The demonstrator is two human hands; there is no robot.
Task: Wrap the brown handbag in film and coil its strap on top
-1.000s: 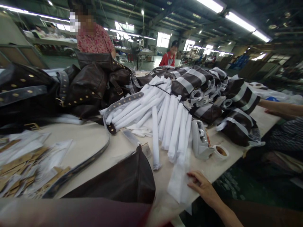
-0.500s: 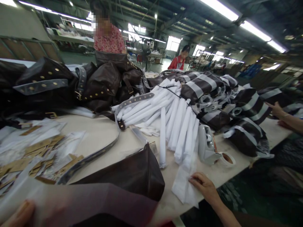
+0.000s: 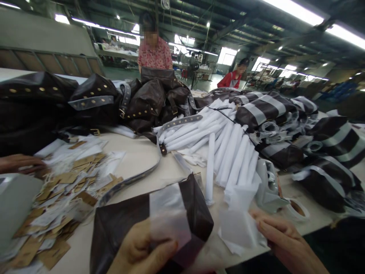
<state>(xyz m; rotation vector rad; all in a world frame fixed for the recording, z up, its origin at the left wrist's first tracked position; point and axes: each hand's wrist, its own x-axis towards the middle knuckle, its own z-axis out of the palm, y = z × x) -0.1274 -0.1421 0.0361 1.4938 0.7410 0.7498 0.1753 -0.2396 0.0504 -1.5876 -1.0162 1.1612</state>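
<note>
Has the brown bag [image 3: 122, 220] lying near the front edge of the table [image 3: 134, 146], straight ahead of the wearer. Runs it lengthwise from lower left to upper right, with a seamed, cornered end pointing right. Pinches the near end of a translucent strip [image 3: 168, 213] between thumb and fingers of the left hand [image 3: 142, 247], with the strip laid crosswise over the bag. With the right hand [image 3: 281, 239], pinches the edge of a translucent sheet [image 3: 239, 228] in a closed grip, just right of the bag.

Has a plastic-covered, studded strap [image 3: 137, 177] curving beyond the bag toward white rolls [image 3: 211, 167], with a grey dispenser [image 3: 264, 201] and a tape roll [image 3: 303, 215] beside the sheet. On the left, has loose tags [image 3: 57, 222] piled up, with faint marks too small to read, next to a grey object [image 3: 17, 213] and near a co-worker's hand [image 3: 25, 163]. Farther back, shows heaped dark bags [image 3: 148, 99] on the left and strip-wrapped bags [image 3: 259, 110] on the right, with one person [image 3: 155, 53] in patterned pink and another person [image 3: 229, 78] in red beyond.
</note>
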